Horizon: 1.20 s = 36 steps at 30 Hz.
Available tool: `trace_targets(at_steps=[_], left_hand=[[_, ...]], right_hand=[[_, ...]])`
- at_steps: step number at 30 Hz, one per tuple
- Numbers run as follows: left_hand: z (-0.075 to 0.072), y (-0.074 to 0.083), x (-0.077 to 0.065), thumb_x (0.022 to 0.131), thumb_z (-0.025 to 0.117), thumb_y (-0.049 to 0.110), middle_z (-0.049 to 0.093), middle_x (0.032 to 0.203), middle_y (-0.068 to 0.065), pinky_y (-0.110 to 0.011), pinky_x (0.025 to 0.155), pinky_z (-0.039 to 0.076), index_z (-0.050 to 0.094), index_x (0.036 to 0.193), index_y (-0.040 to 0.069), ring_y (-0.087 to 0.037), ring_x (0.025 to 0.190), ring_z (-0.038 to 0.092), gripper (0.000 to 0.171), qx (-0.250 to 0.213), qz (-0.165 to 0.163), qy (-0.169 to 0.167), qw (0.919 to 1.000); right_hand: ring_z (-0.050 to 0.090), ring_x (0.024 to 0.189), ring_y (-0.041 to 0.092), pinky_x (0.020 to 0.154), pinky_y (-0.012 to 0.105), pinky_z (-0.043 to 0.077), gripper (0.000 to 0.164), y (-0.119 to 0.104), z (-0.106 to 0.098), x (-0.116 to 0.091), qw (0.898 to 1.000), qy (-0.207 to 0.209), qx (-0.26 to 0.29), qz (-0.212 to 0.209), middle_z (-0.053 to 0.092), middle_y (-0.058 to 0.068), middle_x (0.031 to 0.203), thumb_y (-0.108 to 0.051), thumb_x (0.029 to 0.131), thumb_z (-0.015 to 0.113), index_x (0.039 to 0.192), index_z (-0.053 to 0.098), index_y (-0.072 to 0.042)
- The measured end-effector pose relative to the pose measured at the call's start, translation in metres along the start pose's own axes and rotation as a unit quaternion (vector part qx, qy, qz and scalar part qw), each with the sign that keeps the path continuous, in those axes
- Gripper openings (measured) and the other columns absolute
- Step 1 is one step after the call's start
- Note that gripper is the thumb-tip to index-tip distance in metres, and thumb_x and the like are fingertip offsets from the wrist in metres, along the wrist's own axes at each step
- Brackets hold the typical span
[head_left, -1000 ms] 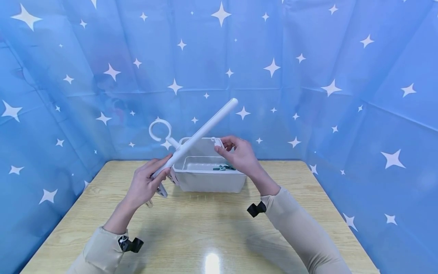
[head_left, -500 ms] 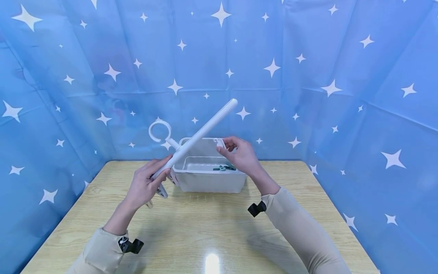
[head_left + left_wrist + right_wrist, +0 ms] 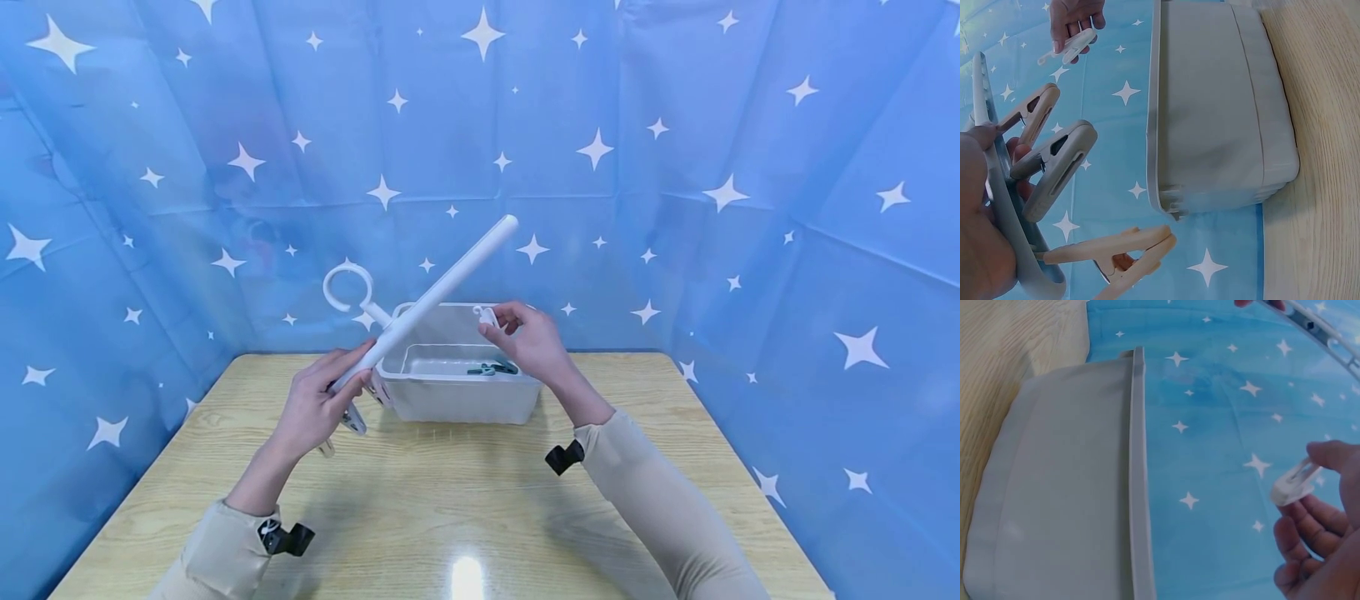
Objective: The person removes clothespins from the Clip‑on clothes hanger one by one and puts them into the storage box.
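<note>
My left hand (image 3: 311, 408) grips the lower end of a white clip hanger (image 3: 442, 287). Its bar slants up to the right, and its round hook (image 3: 348, 287) points up and left. In the left wrist view, a grey clothespin (image 3: 1079, 140) hangs from the bar between two beige ones, an upper clothespin (image 3: 1046, 97) and a lower clothespin (image 3: 1147, 240). Above the bin's right side, my right hand (image 3: 532, 346) pinches a white clothespin (image 3: 1292, 484) between thumb and fingers. A small hook shows at the clothespin's end, apart from the bar.
A light grey bin (image 3: 465, 404) stands on the wooden table (image 3: 450, 500) beneath both hands. Dark green clothespins (image 3: 495, 367) lie inside it, toward the right. Behind the table hangs a blue curtain (image 3: 480, 150) with white stars.
My right hand has shifted slightly right and down with the white clothespin, whose small hook now shows more clearly. The left hand and the clip hanger have hardly moved.
</note>
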<state>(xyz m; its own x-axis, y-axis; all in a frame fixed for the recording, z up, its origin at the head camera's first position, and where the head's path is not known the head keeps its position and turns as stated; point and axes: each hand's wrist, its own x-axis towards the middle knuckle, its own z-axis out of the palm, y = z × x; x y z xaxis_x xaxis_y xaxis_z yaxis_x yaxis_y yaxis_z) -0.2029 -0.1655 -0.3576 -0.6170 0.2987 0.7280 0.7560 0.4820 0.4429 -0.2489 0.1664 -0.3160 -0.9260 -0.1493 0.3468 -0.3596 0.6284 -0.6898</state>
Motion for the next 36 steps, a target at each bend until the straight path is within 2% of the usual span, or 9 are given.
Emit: trace_targets(at_steps=[15, 28, 36], left_hand=[[-0.001, 0.001, 0.0, 0.094, 0.066, 0.001, 0.069, 0.103, -0.005, -0.026, 0.052, 0.048, 0.059, 0.141, 0.017, -0.003, 0.073, 0.055, 0.051, 0.004, 0.003, -0.001, 1.0], [-0.002, 0.003, 0.001, 0.095, 0.066, 0.006, 0.07, 0.105, -0.005, -0.028, 0.053, 0.05, 0.057, 0.143, 0.02, -0.004, 0.074, 0.056, 0.05, 0.009, -0.001, -0.011, 0.9999], [-0.002, 0.001, 0.001, 0.095, 0.066, 0.005, 0.069, 0.103, -0.005, -0.025, 0.052, 0.048, 0.057, 0.143, 0.019, -0.003, 0.073, 0.054, 0.05, 0.011, 0.005, -0.007, 0.9999]], right_hand=[[0.057, 0.088, 0.02, 0.071, 0.034, 0.047, 0.039, 0.01, 0.003, 0.003, 1.0, 0.001, 0.004, 0.012, 0.067, 0.003, 0.101, -0.046, 0.094, 0.067, 0.12, 0.067, -0.017], [0.057, 0.088, 0.019, 0.071, 0.032, 0.045, 0.043, 0.02, 0.006, 0.004, 1.0, 0.002, -0.018, 0.014, 0.068, 0.003, 0.105, -0.046, 0.094, 0.066, 0.125, 0.066, -0.017], [0.057, 0.09, 0.02, 0.072, 0.033, 0.045, 0.043, 0.025, 0.008, 0.006, 1.0, -0.008, -0.018, 0.023, 0.068, 0.003, 0.108, -0.047, 0.095, 0.064, 0.126, 0.065, -0.016]])
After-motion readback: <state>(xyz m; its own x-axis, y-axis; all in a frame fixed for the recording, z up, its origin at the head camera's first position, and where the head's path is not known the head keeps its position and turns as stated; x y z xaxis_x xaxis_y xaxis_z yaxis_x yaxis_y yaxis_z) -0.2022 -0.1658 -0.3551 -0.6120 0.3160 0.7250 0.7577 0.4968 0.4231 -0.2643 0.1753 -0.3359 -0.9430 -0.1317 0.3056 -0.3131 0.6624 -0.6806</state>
